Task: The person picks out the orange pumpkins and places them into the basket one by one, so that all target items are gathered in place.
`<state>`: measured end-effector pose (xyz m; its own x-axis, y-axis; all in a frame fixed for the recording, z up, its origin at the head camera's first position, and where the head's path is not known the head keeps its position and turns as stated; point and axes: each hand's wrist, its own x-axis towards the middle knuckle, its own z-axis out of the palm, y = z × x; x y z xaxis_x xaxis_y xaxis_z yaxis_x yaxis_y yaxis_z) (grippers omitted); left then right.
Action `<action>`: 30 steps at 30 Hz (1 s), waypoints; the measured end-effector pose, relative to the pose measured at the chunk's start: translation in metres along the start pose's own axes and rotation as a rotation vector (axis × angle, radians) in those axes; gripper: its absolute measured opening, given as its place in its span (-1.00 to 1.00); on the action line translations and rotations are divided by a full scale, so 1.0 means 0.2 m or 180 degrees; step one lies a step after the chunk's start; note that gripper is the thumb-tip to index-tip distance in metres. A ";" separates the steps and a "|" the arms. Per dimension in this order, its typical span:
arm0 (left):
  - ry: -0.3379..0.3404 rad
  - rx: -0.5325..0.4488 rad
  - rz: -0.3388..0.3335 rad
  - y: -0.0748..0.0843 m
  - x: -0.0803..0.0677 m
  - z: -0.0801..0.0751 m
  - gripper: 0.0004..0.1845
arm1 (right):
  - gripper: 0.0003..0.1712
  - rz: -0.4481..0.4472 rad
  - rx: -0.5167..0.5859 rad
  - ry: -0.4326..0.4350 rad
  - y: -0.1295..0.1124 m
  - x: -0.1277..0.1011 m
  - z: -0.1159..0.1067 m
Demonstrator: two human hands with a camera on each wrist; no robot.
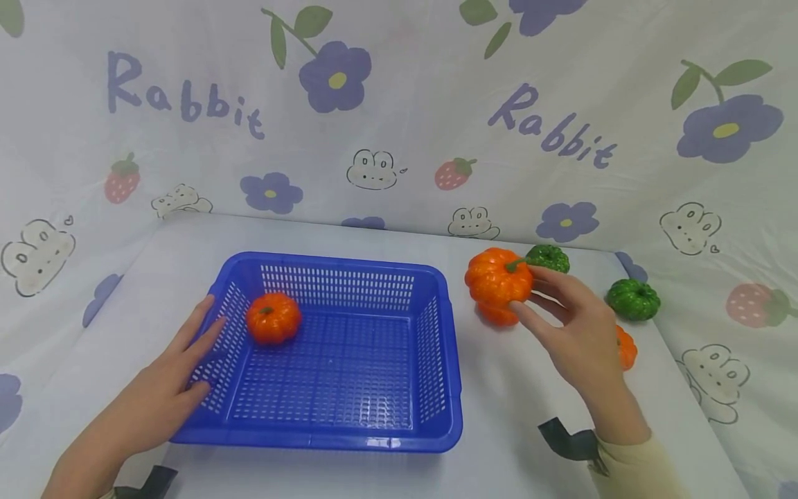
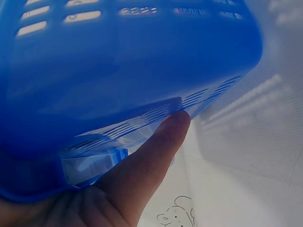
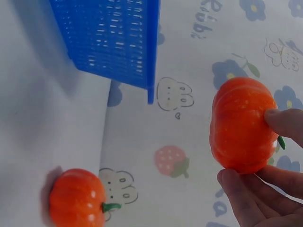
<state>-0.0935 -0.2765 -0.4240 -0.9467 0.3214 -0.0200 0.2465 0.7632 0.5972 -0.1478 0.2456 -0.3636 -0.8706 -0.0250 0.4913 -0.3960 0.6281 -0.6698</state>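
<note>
A blue slotted basket point(image 1: 436, 388) sits in the middle of the table with one orange pumpkin point(image 1: 273, 317) inside, near its left wall. My left hand point(image 1: 168, 374) lies flat with straight fingers against the basket's left wall point(image 2: 142, 71), thumb point(image 2: 156, 146) touching the plastic. My right hand point(image 1: 570, 326) holds an orange pumpkin point(image 1: 497, 277) lifted off the table to the right of the basket, pinched between thumb and fingers point(image 3: 284, 124). Below it a second orange pumpkin point(image 1: 497, 314) lies on the cloth, seen also as the pumpkin point(image 3: 75, 198) in the right wrist view.
Two green pumpkins point(image 1: 548, 258) point(image 1: 633, 299) and another orange pumpkin point(image 1: 625, 346), half hidden by my right hand, lie at the right end of the table. A printed cloth point(image 1: 386, 138) covers the table and hangs as the back wall.
</note>
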 end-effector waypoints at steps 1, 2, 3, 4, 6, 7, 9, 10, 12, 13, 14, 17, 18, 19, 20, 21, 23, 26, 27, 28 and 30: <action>0.0001 -0.0006 0.0001 0.00 0.00 0.00 -0.10 | -0.35 -0.0019 0.0021 -0.0013 -0.01 0.01 0.01; 0.0000 -0.0009 -0.0001 0.00 0.00 0.00 -0.10 | -0.35 -0.0038 0.0044 -0.0026 -0.01 0.01 0.01; 0.0001 -0.0009 -0.0002 0.00 0.00 0.00 -0.10 | -0.34 -0.0051 0.0065 -0.0040 -0.02 0.02 0.02; 0.0003 -0.0010 0.0001 0.00 0.00 0.00 -0.10 | -0.35 -0.0062 0.0092 -0.0053 -0.03 0.02 0.03; 0.0011 -0.0005 0.0009 -0.01 0.00 0.00 -0.11 | -0.35 -0.0063 0.0116 -0.0076 -0.04 0.03 0.04; 0.0014 -0.0002 0.0014 -0.01 0.00 0.00 -0.11 | -0.35 -0.0064 0.0128 -0.0082 -0.04 0.03 0.05; 0.0019 0.0002 0.0026 -0.01 0.00 0.00 -0.11 | -0.35 -0.0050 0.0143 -0.0092 -0.05 0.04 0.07; 0.0021 0.0004 0.0035 -0.01 0.00 0.00 -0.11 | -0.35 -0.0053 0.0144 -0.0095 -0.05 0.05 0.07; 0.0023 0.0003 0.0048 -0.01 0.00 0.00 -0.11 | -0.36 -0.0060 0.0150 -0.0100 -0.05 0.05 0.08; 0.0024 0.0002 0.0054 -0.01 0.00 0.00 -0.11 | -0.36 -0.0069 0.0157 -0.0104 -0.05 0.06 0.09; 0.0029 0.0000 0.0062 -0.01 0.00 0.00 -0.11 | -0.36 -0.0077 0.0171 -0.0109 -0.05 0.06 0.10; 0.0044 0.0006 0.0086 -0.01 0.00 -0.01 -0.11 | -0.36 -0.0092 0.0215 -0.0132 -0.05 0.07 0.11; 0.0048 0.0013 0.0090 0.00 0.00 -0.01 -0.11 | -0.36 -0.0093 0.0230 -0.0143 -0.06 0.07 0.12; 0.0050 0.0014 0.0092 0.00 0.00 -0.01 -0.11 | -0.36 -0.0090 0.0249 -0.0153 -0.06 0.07 0.12; 0.0051 0.0012 0.0092 0.00 0.00 0.00 -0.11 | -0.36 -0.0085 0.0267 -0.0164 -0.06 0.07 0.13; 0.0046 0.0012 0.0085 0.00 0.00 0.00 -0.11 | -0.35 -0.0084 0.0281 -0.0178 -0.06 0.08 0.13; 0.0037 0.0011 0.0068 0.00 0.00 0.00 -0.11 | -0.36 -0.0101 0.0311 -0.0207 -0.07 0.08 0.15; 0.0022 0.0009 0.0038 0.00 0.00 0.00 -0.11 | -0.36 -0.0110 0.0328 -0.0266 -0.06 0.09 0.17; 0.0018 0.0013 0.0029 0.00 0.00 0.00 -0.11 | -0.36 -0.0124 0.0329 -0.0281 -0.06 0.09 0.18; 0.0016 0.0016 0.0021 0.00 0.00 0.00 -0.10 | -0.36 -0.0135 0.0327 -0.0295 -0.05 0.09 0.19; 0.0012 0.0018 0.0013 0.00 0.00 0.00 -0.10 | -0.36 -0.0163 0.0328 -0.0326 -0.05 0.09 0.21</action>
<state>-0.0938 -0.2762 -0.4250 -0.9464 0.3225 -0.0145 0.2516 0.7650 0.5929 -0.1712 0.2070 -0.3713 -0.8717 -0.1374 0.4704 -0.4638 0.5409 -0.7016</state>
